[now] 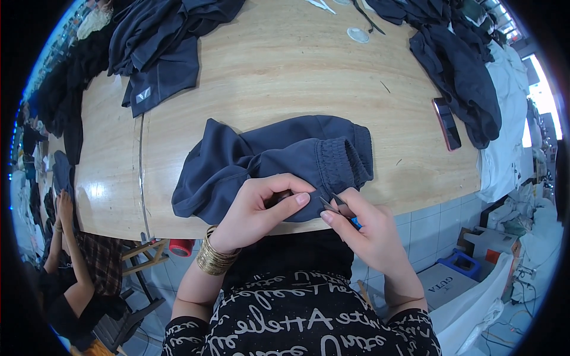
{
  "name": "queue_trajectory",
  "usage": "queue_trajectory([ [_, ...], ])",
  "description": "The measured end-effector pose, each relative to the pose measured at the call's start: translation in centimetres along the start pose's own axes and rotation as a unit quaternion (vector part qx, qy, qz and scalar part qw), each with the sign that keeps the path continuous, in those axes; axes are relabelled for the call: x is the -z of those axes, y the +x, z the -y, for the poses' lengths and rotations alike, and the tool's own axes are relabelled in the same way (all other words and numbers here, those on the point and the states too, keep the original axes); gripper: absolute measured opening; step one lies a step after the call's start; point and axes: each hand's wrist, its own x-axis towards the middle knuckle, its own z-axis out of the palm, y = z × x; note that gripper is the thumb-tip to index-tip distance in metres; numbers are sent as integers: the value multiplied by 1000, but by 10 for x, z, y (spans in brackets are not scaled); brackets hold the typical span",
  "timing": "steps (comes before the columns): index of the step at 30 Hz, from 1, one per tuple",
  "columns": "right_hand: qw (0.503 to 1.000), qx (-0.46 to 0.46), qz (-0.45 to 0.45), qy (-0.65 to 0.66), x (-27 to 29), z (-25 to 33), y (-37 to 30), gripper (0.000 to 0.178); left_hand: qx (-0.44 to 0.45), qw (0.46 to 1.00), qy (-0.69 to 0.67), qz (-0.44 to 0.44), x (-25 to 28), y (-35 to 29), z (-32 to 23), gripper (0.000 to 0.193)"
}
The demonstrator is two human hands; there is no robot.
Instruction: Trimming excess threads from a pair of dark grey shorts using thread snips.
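A dark navy garment (279, 157) lies bunched near the table's front edge, its gathered elastic opening turned to the right. My left hand (261, 207) pinches the cloth at the near side of it, thumb against the bent fingers. Close to that thumb, my right hand (368, 228) grips a pair of thread snips (328, 203), dark-bladed with a bit of blue at the handle. The snips' tips point left over the cloth below the elastic opening. Whether the blades touch a thread is too small to tell.
On the wooden table (267, 77), dark garments (157, 50) lie at the far left and more dark cloth (460, 77) at the right. A phone (446, 123) rests by the right edge, and a round clear disc (357, 35) lies far back. A co-worker's hands (64, 207) handle cloth at left.
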Motion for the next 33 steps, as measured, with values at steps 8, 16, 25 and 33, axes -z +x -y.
queue_trajectory([
  [8, 1000, -8, -4, 11, 0, -1, 1, 16, -2, 1000, 3, 1, 0, 1, 0, 17],
  [16, 994, -68, -2, 81, 1, 0, 1, 16, -9, 1000, 4, 10, -1, 2, 0, 17],
  [25, 998, -48, 23, 43, 3, 0, -1, 18, -9, 1000, 6, 0, -1, 1, -1, 17],
  [33, 990, -106, 30, 91, 3, 1, 2, 18, -8, 1000, 7, 5, -1, 1, -1, 17],
])
